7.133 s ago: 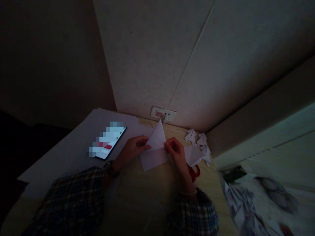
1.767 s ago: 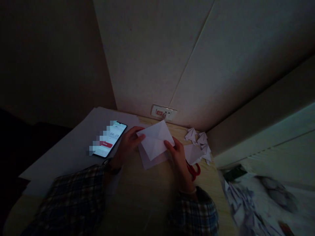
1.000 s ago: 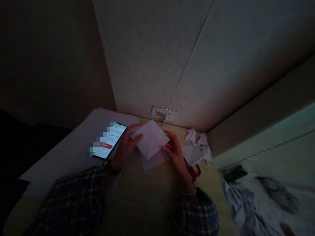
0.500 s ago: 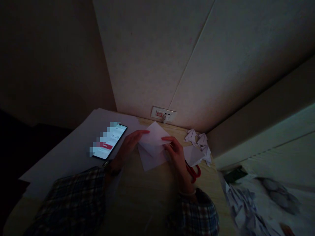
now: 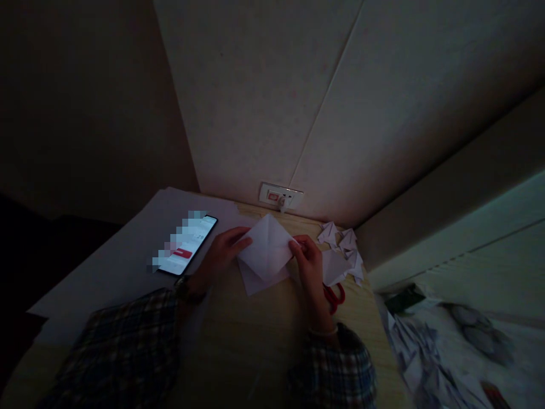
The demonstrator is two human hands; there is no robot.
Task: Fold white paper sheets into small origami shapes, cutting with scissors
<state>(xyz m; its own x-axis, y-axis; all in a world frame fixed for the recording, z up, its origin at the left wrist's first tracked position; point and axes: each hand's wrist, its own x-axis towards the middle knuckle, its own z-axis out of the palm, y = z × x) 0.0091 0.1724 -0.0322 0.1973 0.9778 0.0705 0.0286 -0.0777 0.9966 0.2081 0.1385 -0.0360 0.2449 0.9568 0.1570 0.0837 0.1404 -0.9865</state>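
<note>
A white square of paper (image 5: 268, 247), creased through its middle, is held diamond-wise above the table. My left hand (image 5: 227, 250) pinches its left corner, thumb on top. At the right corner, my right hand (image 5: 307, 258) grips the paper with the thumb in front and the fingers behind. Beneath it lies another white sheet (image 5: 256, 287), mostly covered. To the right of my right hand are a separate piece of paper (image 5: 336, 267) and red-handled scissors (image 5: 334, 298), whose blades are hidden.
Several folded paper shapes (image 5: 347, 241) sit at the table's back right corner. A lit phone (image 5: 187, 250) rests on large white sheets (image 5: 128, 255) at left. A wall socket (image 5: 281, 196) with a plug is behind. More folded papers (image 5: 419, 352) lie lower right, beyond the table edge.
The paper was folded to a point earlier, then opened into a square and turned about. Half a second ago it was partly bent over; now it is spread flat between both hands.
</note>
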